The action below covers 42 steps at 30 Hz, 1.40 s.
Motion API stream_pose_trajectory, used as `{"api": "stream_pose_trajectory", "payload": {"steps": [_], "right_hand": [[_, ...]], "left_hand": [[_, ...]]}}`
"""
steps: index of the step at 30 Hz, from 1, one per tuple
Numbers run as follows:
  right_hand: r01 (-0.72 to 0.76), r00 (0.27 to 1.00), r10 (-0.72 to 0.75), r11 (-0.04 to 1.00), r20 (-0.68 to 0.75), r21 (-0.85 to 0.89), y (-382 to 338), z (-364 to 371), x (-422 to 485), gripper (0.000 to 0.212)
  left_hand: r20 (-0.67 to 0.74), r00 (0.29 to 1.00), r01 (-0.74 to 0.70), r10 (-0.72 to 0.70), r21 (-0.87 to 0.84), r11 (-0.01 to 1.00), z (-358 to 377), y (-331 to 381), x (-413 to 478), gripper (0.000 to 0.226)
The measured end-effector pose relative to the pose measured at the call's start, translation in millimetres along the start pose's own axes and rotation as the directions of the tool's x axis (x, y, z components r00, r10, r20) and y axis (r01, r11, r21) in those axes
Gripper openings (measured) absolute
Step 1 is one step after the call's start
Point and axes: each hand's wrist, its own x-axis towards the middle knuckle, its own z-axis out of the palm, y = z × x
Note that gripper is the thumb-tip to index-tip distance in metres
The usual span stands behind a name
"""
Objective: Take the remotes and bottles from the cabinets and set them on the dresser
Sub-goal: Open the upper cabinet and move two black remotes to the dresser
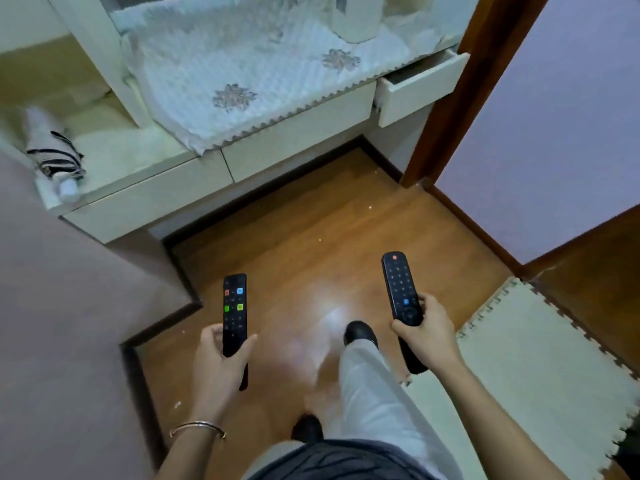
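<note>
My left hand (216,365) grips a black remote with coloured buttons (234,310) by its lower half, pointing away from me. A second black remote with a red top button (400,285) is held the same way in my right hand (427,336). Both hang above the wooden floor, short of the dresser (294,140). The cream dresser stands ahead, its top covered by a white embroidered cloth (242,81). No bottles are in view.
A small drawer (419,88) stands pulled out at the dresser's right end, beside a brown door frame (450,98). A folded umbrella (55,157) lies on the lower shelf at left. A wall corner juts in at left; foam mats (540,368) cover the floor at right.
</note>
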Motion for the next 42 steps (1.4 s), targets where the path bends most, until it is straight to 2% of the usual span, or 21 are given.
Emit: {"api": "stream_pose_trajectory", "payload": {"steps": [4, 7, 12, 15, 19, 23, 28, 33, 36, 39, 42], "right_hand": [[0.075, 0.997, -0.072, 0.996, 0.039, -0.058, -30.3, 2.4, 88.3, 0.055], [0.171, 0.982, -0.162, 0.981, 0.101, -0.095, -67.8, -3.7, 157.6, 0.058], [0.265, 0.960, -0.245, 0.953, 0.136, -0.149, -145.0, -22.0, 258.1, 0.059], [0.352, 0.932, -0.323, 0.915, 0.163, -0.197, -191.7, -11.1, 298.0, 0.062], [0.419, 0.895, -0.369, 0.889, 0.252, -0.187, -233.0, 28.4, 325.3, 0.064], [0.376, 0.894, -0.291, 0.900, 0.340, -0.220, -253.5, 68.4, 333.7, 0.060], [0.375, 0.885, -0.256, 0.887, 0.389, -0.269, -292.7, 104.5, 344.9, 0.055], [0.414, 0.878, -0.334, 0.889, 0.343, -0.195, -362.2, 130.5, 372.8, 0.047], [0.427, 0.875, -0.368, 0.893, 0.315, -0.141, -393.1, 138.4, 391.4, 0.032], [0.419, 0.880, -0.362, 0.897, 0.307, -0.143, -414.5, 149.8, 410.5, 0.032], [0.444, 0.855, -0.359, 0.879, 0.374, -0.172, -433.9, 167.0, 431.3, 0.029]], "left_hand": [[-0.101, 0.994, 0.041, -0.042, -0.006, 0.999, 19.7, 22.5, 58.2, 0.038], [-0.163, 0.984, 0.065, -0.071, -0.039, 0.997, 42.1, 67.6, 100.2, 0.036], [-0.236, 0.971, 0.012, -0.027, -0.066, 0.998, 55.2, 155.8, 159.7, 0.039], [-0.286, 0.958, 0.014, -0.032, -0.063, 0.998, 46.6, 178.2, 188.4, 0.042], [-0.322, 0.935, 0.131, -0.148, -0.074, 0.989, 33.5, 167.0, 219.0, 0.049], [-0.296, 0.921, 0.228, -0.252, -0.113, 0.967, 21.6, 150.6, 255.6, 0.042], [-0.286, 0.946, 0.135, -0.154, -0.085, 0.987, -1.9, 169.1, 322.3, 0.035], [-0.251, 0.967, 0.036, -0.041, -0.023, 0.999, -28.5, 215.4, 397.8, 0.038], [-0.270, 0.961, 0.060, -0.067, -0.033, 0.998, -34.8, 233.9, 429.0, 0.043], [-0.275, 0.955, 0.114, -0.113, -0.009, 0.993, -31.7, 243.7, 453.5, 0.050], [-0.272, 0.954, 0.136, -0.122, 0.031, 0.990, -25.1, 254.1, 476.2, 0.046]]}}
